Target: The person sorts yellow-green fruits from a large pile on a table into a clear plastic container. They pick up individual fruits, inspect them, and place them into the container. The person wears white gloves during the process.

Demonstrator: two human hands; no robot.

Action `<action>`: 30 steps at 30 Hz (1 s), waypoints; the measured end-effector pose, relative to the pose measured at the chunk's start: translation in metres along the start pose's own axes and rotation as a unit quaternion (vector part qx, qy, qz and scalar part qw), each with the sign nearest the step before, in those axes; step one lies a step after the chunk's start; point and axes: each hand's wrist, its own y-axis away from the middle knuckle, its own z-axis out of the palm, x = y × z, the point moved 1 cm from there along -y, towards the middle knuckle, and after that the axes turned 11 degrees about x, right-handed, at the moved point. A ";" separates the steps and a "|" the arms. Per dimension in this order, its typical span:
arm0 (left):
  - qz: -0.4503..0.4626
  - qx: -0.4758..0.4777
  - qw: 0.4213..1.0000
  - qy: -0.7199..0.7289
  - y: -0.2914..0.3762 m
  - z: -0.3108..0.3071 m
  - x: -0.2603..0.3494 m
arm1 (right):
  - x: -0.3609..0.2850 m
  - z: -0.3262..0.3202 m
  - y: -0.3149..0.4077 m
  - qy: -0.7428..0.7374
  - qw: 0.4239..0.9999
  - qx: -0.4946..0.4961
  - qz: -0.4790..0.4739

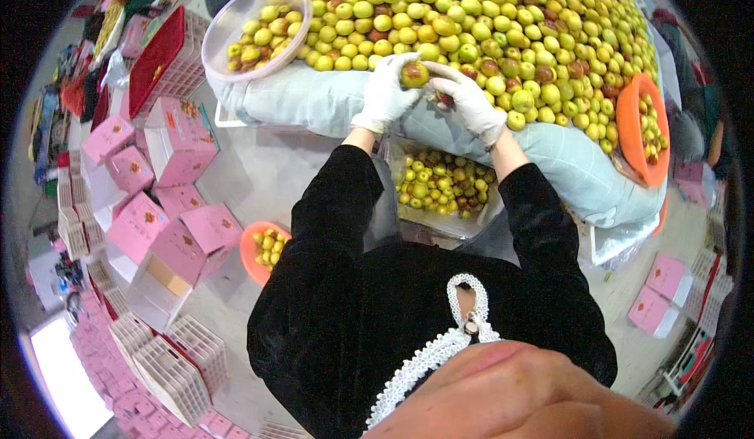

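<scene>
My left hand, in a white glove, grips a yellow-green jujube with a reddish-brown patch between thumb and fingers. My right hand, gloved as well, reaches its fingertips to the same fruit's right side. Dark red jujubes show beneath its curled fingers, partly hidden. Both hands are above the near edge of a large heap of jujubes, mostly yellow-green with some brown ones. A padded pale blue cloth rim borders the heap. Below my forearms, a lined container holds more jujubes, many brownish.
A clear plastic bowl of jujubes leans at the heap's left. An orange basin tilts at its right; another orange basin stands by my left elbow. Pink cartons and white plastic crates crowd the floor at left.
</scene>
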 end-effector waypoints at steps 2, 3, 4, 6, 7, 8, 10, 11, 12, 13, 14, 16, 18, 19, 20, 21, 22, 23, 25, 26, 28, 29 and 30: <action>-0.070 -0.017 0.994 0.082 0.005 -0.006 0.000 | 0.001 0.008 0.011 -0.037 0.999 -0.008 0.025; -0.075 -0.010 0.993 0.088 0.004 -0.010 -0.001 | -0.005 0.018 0.025 -0.073 0.996 0.032 0.031; -0.112 0.021 0.980 0.165 0.002 -0.008 -0.011 | 0.011 0.006 0.023 -0.074 0.996 -0.044 0.006; -0.358 0.031 0.832 0.424 0.002 -0.023 -0.003 | 0.024 0.004 0.049 0.001 1.000 0.011 0.017; -0.233 0.133 0.830 0.489 0.004 -0.031 -0.022 | 0.033 0.003 0.061 0.034 0.997 0.013 0.064; -0.275 0.171 0.769 0.552 0.010 -0.044 -0.036 | 0.047 -0.001 0.073 0.033 0.995 0.009 0.099; -0.315 0.248 0.635 0.660 0.034 -0.074 -0.068 | 0.073 -0.009 0.091 0.040 0.982 0.033 0.180; -0.320 0.282 0.616 0.662 0.053 -0.087 -0.087 | 0.089 -0.018 0.093 0.035 0.973 0.050 0.221; -0.364 0.287 0.577 0.673 0.068 -0.102 -0.101 | 0.099 -0.025 0.092 0.040 0.968 0.068 0.237; -0.408 0.292 0.535 0.680 0.088 -0.118 -0.112 | 0.108 -0.033 0.095 0.045 0.962 0.085 0.257; -0.433 0.368 0.506 0.649 0.109 -0.129 -0.119 | 0.116 -0.039 0.089 0.029 0.969 0.082 0.233; -0.433 0.481 0.413 0.641 0.167 -0.142 -0.151 | 0.120 -0.049 0.083 0.058 0.961 0.104 0.251; -0.434 0.559 0.378 0.597 0.242 -0.157 -0.178 | 0.113 -0.041 0.086 0.122 0.948 0.082 0.282; -0.452 0.584 0.388 0.552 0.274 -0.160 -0.185 | 0.118 -0.043 0.090 0.134 0.948 0.081 0.277; -0.479 0.601 0.417 0.485 0.307 -0.165 -0.192 | 0.126 -0.048 0.089 0.137 0.947 0.072 0.280; -0.518 0.603 0.464 0.391 0.338 -0.171 -0.195 | 0.135 -0.056 0.087 0.141 0.946 0.065 0.284; -0.566 0.571 0.537 0.255 0.371 -0.178 -0.196 | 0.142 -0.064 0.087 0.135 0.950 0.040 0.280; -0.606 0.505 0.606 0.099 0.403 -0.187 -0.196 | 0.145 -0.062 0.087 0.139 0.944 0.050 0.295; -0.645 0.362 0.658 -0.139 0.446 -0.199 -0.200 | 0.156 -0.070 0.087 0.130 0.944 0.072 0.294; -0.662 0.303 0.659 -0.186 0.458 -0.206 -0.197 | 0.157 -0.071 0.091 0.114 0.941 0.078 0.309; -0.690 0.193 0.656 -0.239 0.467 -0.220 -0.193 | 0.169 -0.081 0.095 0.092 0.939 0.048 0.327; -0.701 0.153 0.651 -0.248 0.469 -0.228 -0.190 | 0.174 -0.084 0.098 0.086 0.935 0.045 0.340; -0.711 0.121 0.646 -0.250 0.469 -0.233 -0.190 | 0.178 -0.086 0.099 0.104 0.933 0.048 0.342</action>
